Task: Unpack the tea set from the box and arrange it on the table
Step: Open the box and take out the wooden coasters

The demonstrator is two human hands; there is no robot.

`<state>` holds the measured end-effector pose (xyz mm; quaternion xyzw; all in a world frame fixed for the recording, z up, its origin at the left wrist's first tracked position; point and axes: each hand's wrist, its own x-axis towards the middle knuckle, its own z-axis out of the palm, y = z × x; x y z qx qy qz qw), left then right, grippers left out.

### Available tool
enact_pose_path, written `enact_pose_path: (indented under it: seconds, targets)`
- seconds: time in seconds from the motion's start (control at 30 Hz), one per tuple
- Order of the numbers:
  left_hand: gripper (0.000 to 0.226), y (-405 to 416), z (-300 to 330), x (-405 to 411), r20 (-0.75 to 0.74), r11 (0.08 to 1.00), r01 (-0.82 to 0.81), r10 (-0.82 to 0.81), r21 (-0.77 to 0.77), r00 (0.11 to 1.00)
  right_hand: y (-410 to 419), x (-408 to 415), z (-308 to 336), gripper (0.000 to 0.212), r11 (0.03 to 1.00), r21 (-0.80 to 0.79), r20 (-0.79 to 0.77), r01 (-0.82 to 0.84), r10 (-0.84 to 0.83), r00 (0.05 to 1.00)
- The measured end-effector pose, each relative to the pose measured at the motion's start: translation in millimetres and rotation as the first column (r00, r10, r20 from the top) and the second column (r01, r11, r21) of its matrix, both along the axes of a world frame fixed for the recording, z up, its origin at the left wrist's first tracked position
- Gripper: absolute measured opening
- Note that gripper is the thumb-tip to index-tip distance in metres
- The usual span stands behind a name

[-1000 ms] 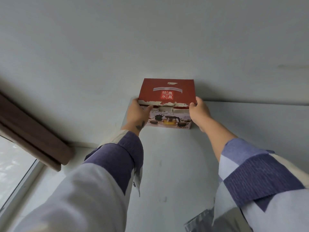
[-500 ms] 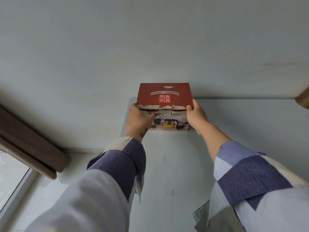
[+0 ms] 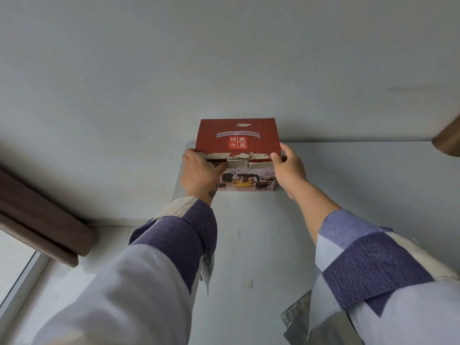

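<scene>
Head view: a brown curtain (image 3: 42, 220) hangs at far left and a tan object (image 3: 448, 138), perhaps furniture, cuts the right edge. A red cardboard box (image 3: 237, 143) with torn tape sits at the pale table's (image 3: 249, 245) far edge against the wall. The left hand (image 3: 199, 173) and right hand (image 3: 288, 168), arms outstretched, curl their fingers around its sides.

Red tea set box (image 3: 237, 135) on pale table (image 3: 348, 185), left hand (image 3: 200, 171) and right hand (image 3: 288, 168) gripping its front corners

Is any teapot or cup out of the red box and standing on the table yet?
No: the red tea set box is closed, both the left hand and right hand gripping its front edge, and the table shows no teaware.
</scene>
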<state>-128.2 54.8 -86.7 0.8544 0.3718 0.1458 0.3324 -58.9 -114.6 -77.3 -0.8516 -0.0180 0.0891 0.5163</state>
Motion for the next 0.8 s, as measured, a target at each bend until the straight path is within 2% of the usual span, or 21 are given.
enact_pose_path:
  seconds: [0.13,0.3,0.4,0.53,0.6,0.7,0.8]
  targets:
    - [0.097,-3.9,1.0,-3.2,-0.083,0.997,0.064,-0.061,0.037,0.995,2.4,4.3,4.7,0.035,0.995,0.081,-0.012,0.065,-0.064,0.998]
    - [0.106,-6.2,-3.0,-7.4,-0.029,0.996,0.083,-0.083,0.022,0.996,4.0,13.5,12.1,0.027,0.991,0.037,-0.032,0.130,-0.129,0.991]
    - [0.117,-7.3,-2.4,-8.2,0.008,0.997,0.070,-0.070,-0.020,0.998,2.7,14.1,17.2,0.032,0.988,0.093,-0.052,0.126,-0.122,0.991]
    - [0.116,-7.0,1.2,-9.1,0.015,0.998,0.059,-0.059,-0.031,0.998,10.5,16.9,31.3,0.029,0.967,0.169,-0.019,0.189,-0.188,0.982]
    - [0.119,-4.4,2.1,-8.6,-0.029,0.996,0.083,-0.084,-0.022,0.996,20.4,19.7,44.0,0.032,0.937,0.268,0.003,0.224,-0.233,0.972]
    - [0.119,-0.7,4.3,-7.8,-0.164,0.967,0.229,-0.210,0.109,0.964,34.3,30.5,60.2,0.033,0.901,0.369,0.113,0.226,-0.285,0.952]
    - [0.121,3.5,9.5,-6.0,-0.307,0.908,0.335,-0.253,0.251,0.917,46.0,46.1,64.0,0.028,0.969,0.210,0.257,0.133,-0.186,0.948]
